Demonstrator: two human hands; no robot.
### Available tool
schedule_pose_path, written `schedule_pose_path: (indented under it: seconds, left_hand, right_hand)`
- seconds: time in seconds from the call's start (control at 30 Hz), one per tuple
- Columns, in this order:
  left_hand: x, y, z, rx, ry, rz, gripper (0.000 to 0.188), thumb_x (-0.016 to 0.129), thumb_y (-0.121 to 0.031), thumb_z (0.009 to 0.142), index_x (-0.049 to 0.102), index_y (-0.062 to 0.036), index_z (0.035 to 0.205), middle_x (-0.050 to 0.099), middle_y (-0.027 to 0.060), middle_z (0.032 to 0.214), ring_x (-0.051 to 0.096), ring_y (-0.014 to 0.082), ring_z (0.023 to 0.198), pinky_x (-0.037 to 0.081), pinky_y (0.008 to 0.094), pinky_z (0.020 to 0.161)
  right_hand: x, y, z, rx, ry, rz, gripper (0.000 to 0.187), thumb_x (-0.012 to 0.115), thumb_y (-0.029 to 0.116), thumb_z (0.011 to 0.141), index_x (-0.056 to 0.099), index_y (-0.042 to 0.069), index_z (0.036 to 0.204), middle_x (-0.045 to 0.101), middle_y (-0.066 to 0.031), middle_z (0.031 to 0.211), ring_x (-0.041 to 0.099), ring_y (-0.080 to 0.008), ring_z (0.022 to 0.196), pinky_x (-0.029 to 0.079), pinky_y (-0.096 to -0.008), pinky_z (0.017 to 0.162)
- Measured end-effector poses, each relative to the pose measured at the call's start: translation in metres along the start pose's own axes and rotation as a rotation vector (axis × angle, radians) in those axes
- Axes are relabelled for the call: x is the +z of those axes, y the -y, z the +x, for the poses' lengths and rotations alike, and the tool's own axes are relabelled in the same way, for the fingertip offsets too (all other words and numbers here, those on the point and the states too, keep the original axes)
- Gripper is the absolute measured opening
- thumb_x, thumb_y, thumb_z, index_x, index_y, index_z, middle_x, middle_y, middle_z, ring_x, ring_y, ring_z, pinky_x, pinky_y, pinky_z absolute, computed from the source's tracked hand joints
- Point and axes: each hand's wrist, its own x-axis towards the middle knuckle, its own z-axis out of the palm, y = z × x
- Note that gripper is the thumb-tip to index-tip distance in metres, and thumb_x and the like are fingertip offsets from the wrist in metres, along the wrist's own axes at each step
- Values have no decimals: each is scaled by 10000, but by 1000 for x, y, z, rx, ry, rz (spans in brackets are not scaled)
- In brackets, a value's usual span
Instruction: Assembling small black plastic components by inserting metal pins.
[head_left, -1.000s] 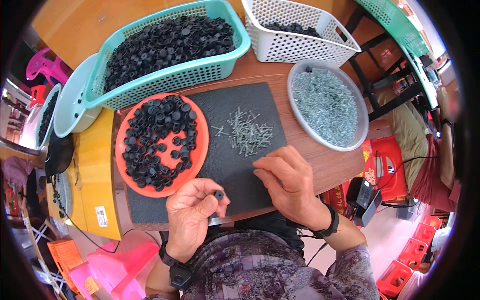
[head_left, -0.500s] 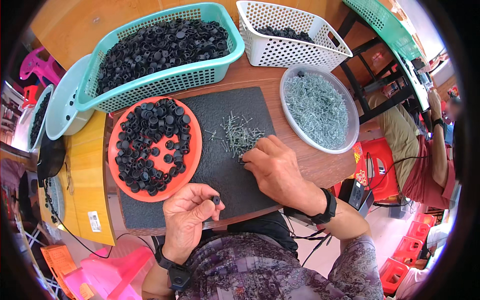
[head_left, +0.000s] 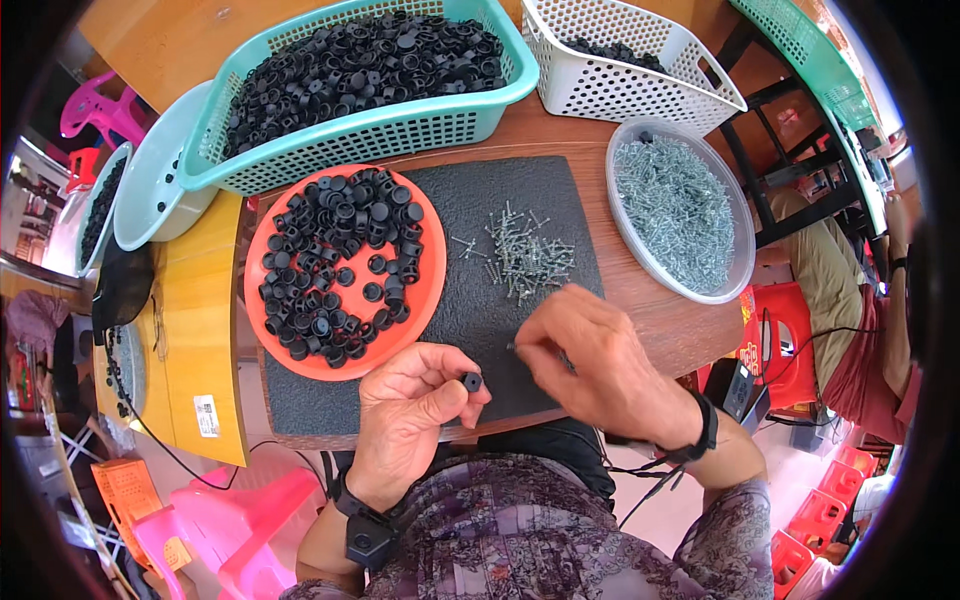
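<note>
My left hand (head_left: 415,410) is closed, pinching a small black plastic cap (head_left: 471,381) between thumb and fingers at the mat's near edge. To its right, my right hand (head_left: 600,365) is closed above the black mat (head_left: 480,335). A small metallic tip shows at its fingertips, a screw (head_left: 511,346) by its look, mostly hidden and blurred. Beyond that hand lies a loose pile of silver screws (head_left: 528,255) on the mat. An orange-red plate (head_left: 430,285) with many black caps stands to the left.
A round clear tub (head_left: 735,285) of screws stands right of the mat. Behind are a teal basket (head_left: 420,128) and a white basket (head_left: 640,100), both holding black parts. A pale green basin (head_left: 150,215) sits at left. A seated person (head_left: 850,330) is at far right.
My right hand has drawn back from the screw pile toward my left hand, its fingers pinched. The left hand keeps holding the black cap. The whole view has shifted a little.
</note>
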Motion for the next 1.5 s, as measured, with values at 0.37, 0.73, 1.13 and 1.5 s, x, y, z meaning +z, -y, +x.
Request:
schedule_pose_path:
  seconds: [0.37, 0.73, 1.13, 1.5]
  left_hand:
    - [4, 2, -3, 75, -46, 132, 251, 689, -89, 806, 583, 42, 992, 639, 94, 896, 601, 121, 734, 474, 225, 647]
    - [15, -1, -17, 280, -94, 403, 266, 706, -90, 796, 575, 50, 979, 605, 53, 840, 579, 97, 720, 471, 198, 607]
    - [20, -9, -49, 197, 4, 86, 235, 675, -66, 816, 577, 52, 994, 627, 69, 832, 579, 106, 671, 478, 216, 622]
    - [4, -5, -54, 187, -56, -5, 216, 653, -75, 835, 575, 49, 994, 631, 90, 821, 573, 119, 662, 474, 227, 605]
  right_hand:
    - [7, 28, -1, 74, -16, 213, 135, 623, -51, 702, 561, 22, 798, 545, -90, 728, 531, -266, 665, 422, -360, 565]
    - [10, 50, -5, 103, -111, 229, 132, 624, -34, 714, 548, 8, 813, 558, -111, 714, 549, -298, 667, 439, -375, 573]
    - [9, 84, -17, -25, -181, 226, 127, 657, -24, 697, 572, 18, 783, 551, -93, 699, 528, -277, 639, 421, -359, 556]
    - [15, 82, -1, -50, -105, 202, 98, 651, -7, 711, 595, 13, 790, 563, -110, 729, 533, -291, 649, 427, -371, 565]
